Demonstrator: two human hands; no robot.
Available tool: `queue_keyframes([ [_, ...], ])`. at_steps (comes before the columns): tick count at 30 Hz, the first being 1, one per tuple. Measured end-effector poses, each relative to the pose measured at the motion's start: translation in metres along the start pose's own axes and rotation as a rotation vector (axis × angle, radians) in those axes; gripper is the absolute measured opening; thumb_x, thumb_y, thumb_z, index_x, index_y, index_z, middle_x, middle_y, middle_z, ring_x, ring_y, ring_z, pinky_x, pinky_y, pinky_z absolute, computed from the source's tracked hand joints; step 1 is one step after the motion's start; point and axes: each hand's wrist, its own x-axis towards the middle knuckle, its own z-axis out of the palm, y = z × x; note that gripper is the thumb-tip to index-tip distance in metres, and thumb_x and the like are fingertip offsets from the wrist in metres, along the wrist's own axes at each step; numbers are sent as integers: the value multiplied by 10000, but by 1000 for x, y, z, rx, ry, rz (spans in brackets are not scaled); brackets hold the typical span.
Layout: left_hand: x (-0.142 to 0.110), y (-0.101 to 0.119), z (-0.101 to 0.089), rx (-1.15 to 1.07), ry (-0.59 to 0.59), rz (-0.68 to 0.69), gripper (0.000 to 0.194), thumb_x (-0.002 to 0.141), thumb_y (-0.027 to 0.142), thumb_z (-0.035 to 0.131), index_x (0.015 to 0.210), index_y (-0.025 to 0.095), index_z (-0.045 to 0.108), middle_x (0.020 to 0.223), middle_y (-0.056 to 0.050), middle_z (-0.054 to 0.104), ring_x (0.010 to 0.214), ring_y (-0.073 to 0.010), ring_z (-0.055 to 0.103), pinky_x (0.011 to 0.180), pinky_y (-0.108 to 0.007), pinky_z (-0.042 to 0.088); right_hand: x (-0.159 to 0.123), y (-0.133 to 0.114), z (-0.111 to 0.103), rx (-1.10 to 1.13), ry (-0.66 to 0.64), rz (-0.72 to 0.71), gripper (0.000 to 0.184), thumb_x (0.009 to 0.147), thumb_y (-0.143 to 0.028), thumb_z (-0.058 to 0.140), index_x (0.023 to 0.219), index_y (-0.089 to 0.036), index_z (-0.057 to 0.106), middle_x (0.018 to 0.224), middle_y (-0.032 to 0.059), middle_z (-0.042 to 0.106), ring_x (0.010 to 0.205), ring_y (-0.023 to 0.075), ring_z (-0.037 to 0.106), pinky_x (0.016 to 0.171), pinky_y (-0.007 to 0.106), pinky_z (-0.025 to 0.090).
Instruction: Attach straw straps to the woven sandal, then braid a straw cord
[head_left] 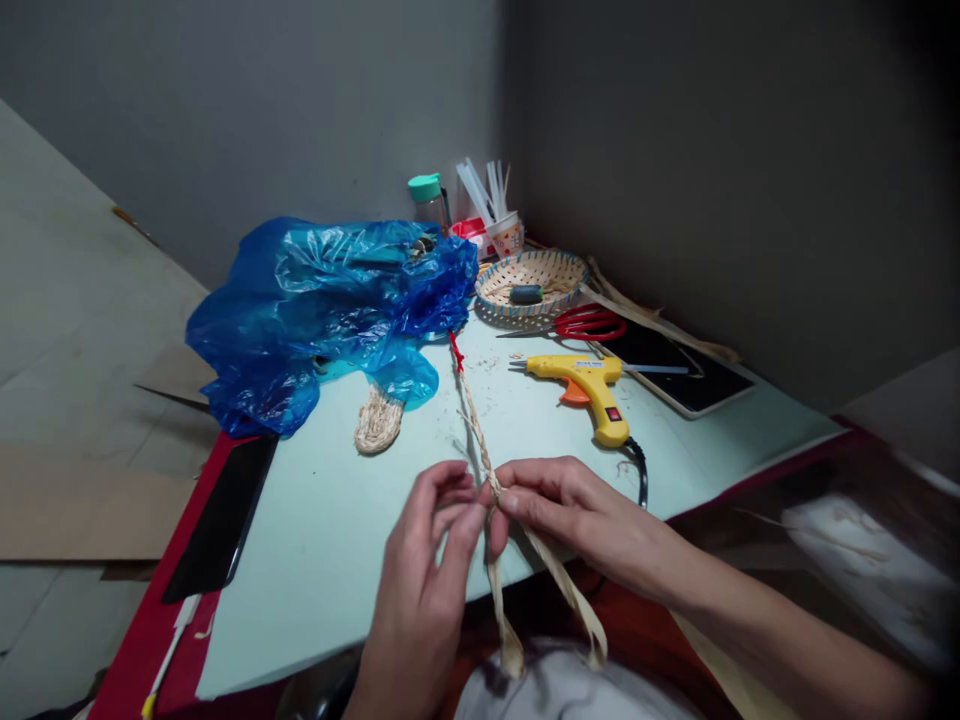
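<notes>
A thin braid of pale straw-like fibre [480,440] stretches toward me over the table, with a red tie [456,352] at its far end by the blue bag. My right hand [559,505] pinches the braid's near end between thumb and fingers. Close on the left, my left hand [431,565] has half-curled fingers, its index finger and thumb apart. Its thumb tip comes up to the braid beside my right fingertips; whether it touches is unclear. Loose flat strands [566,585] hang from the braid past the table edge toward my lap.
A crumpled blue plastic bag [337,290] partly covers a woven oval piece [379,420]. Rightward lie a yellow glue gun [592,385], red-handled scissors [589,323] and a dark tablet [675,365]. Behind are a woven basket [499,285] and a paper cup [506,237]. A phone [225,520] lies left.
</notes>
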Motion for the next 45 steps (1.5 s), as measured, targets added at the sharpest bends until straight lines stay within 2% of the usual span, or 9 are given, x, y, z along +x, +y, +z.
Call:
queue_keyframes([
  [3,13,-5,3,-181,-263,-112,220,943,361,520,1107,217,549,847,-8,605,817,-154,560,770,-264,426,-1,-2,-1,-3,-34,-82,291,1009,-306,454,857,-143,642,849,29,652,793,143,587,771,239,439],
  [10,20,-13,8,-148,-340,-137,192,958,368,494,893,193,539,610,55,480,552,-92,353,522,-221,283,-12,-11,-2,-380,-7,-93,275,1038,-271,389,918,-191,624,846,-6,674,847,150,602,811,253,425],
  [17,19,-17,9,-168,-335,-151,222,947,344,509,802,180,548,681,40,504,517,-65,307,462,-222,216,-15,-22,2,-708,48,-35,228,990,-140,393,979,-224,605,799,-1,659,706,146,594,631,250,370],
  [23,18,-15,8,-71,-304,-183,343,932,396,522,671,175,537,511,68,388,483,-77,289,485,-227,243,-14,-26,8,-1058,73,75,170,861,-54,485,821,-191,577,692,18,635,565,160,538,541,285,263],
  [29,18,-12,13,-56,-215,-78,343,881,313,577,574,160,593,587,4,543,605,-120,474,622,-236,373,-24,-13,16,-1336,277,-234,177,752,-37,519,804,-192,585,646,23,594,524,204,532,511,322,197],
  [35,12,-18,10,-246,-237,-290,333,887,420,597,1026,146,726,445,78,378,431,-67,278,471,-212,226,-32,5,34,-1431,403,-579,216,755,16,472,809,-116,635,654,57,600,521,203,524,478,336,310],
  [39,11,-13,6,-323,-281,-290,315,884,393,620,1061,152,716,544,38,524,444,-54,357,477,-202,264,-32,12,41,-1456,371,-673,266,860,0,416,878,-87,667,737,87,640,612,222,560,531,347,382],
  [43,12,-11,2,-347,-305,-282,258,881,336,634,1064,175,717,696,18,609,436,-27,308,467,-195,268,-35,-4,28,-1037,225,-631,244,980,-242,464,844,-143,641,797,64,646,761,207,577,643,322,434],
  [45,13,-12,1,-385,-330,-284,270,893,338,620,1092,180,710,702,19,607,437,-23,266,438,-189,216,-36,-14,17,-826,285,-502,204,991,-307,480,985,-158,620,922,55,650,863,188,576,745,306,444],
])
